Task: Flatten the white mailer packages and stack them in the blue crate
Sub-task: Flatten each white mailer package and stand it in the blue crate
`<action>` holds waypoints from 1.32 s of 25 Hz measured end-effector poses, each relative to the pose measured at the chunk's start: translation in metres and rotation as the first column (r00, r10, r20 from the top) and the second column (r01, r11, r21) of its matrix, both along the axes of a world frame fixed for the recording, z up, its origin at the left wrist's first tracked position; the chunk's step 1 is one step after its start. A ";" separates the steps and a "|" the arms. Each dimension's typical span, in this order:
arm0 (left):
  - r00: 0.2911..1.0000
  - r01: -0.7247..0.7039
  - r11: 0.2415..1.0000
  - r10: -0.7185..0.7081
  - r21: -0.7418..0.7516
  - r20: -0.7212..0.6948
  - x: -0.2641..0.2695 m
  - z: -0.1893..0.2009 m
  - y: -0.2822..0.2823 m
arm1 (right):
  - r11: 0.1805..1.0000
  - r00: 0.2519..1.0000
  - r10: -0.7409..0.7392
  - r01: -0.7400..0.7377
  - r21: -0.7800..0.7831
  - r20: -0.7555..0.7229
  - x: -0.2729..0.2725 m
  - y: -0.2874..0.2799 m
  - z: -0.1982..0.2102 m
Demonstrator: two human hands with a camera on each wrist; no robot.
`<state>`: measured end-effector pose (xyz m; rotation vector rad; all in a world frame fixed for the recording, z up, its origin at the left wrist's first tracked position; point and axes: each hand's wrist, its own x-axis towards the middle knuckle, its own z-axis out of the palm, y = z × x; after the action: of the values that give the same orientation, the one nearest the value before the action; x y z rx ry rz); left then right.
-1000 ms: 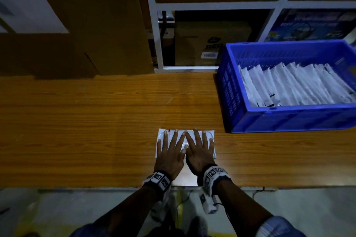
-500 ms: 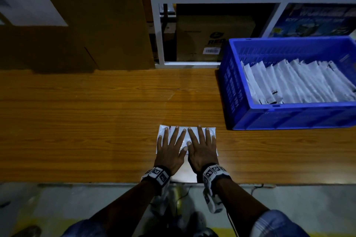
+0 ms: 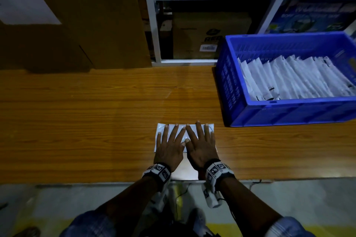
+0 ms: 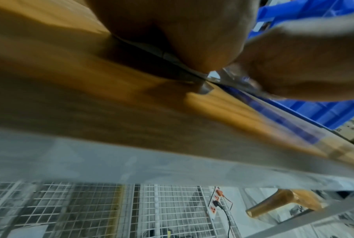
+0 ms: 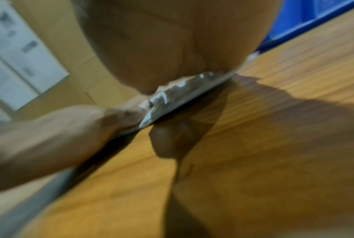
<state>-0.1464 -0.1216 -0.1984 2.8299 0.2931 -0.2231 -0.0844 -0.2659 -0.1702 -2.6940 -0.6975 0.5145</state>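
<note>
Wood-grain tabletop (image 3: 96, 121) ran across the whole head view, dim under low light, with a white metal shelf frame (image 3: 148, 25) and a tall brown cardboard box (image 3: 86, 15) standing behind it. One smaller carton (image 3: 210, 34) with a barcode label sat inside the lower shelf bay.

One white mailer package (image 3: 161, 131) lay flat on the table near its front edge, roughly in the middle of the view. Two hands pressed on it side by side. The left hand (image 3: 169, 150) was spread wide, fingers straight and fanned, palm down on the left half of the mailer. The right hand (image 3: 201, 148) lay the same way on the right half, fingers straight and splayed, gripping nothing. Their thumbs nearly met over the middle of the package. Each wrist carried one band with black-and-white marker squares.

From the left wrist camera, the heel of the palm (image 4: 192, 40) bore down on the thin edge of the mailer (image 4: 210, 85); the right wrist view showed the crinkled mailer edge (image 5: 172, 96) squeezed between palm and wood.

One blue crate (image 3: 289, 113) stood on the table to the right and farther back, apart from the hands. Inside it a row of white mailers (image 3: 292, 79) leaned overlapping one another; their exact count could not be told.
</note>
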 end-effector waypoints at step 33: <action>0.831 0.393 0.919 -0.345 0.021 -0.436 0.053 0.101 0.044 | 0.975 0.987 0.142 -0.153 -0.160 -0.080 0.018 0.003 0.029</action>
<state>-0.0934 -0.0779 -0.0977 2.8945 -0.1738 -0.9438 -0.0669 -0.2632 -0.1415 -2.7745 -0.8769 0.7278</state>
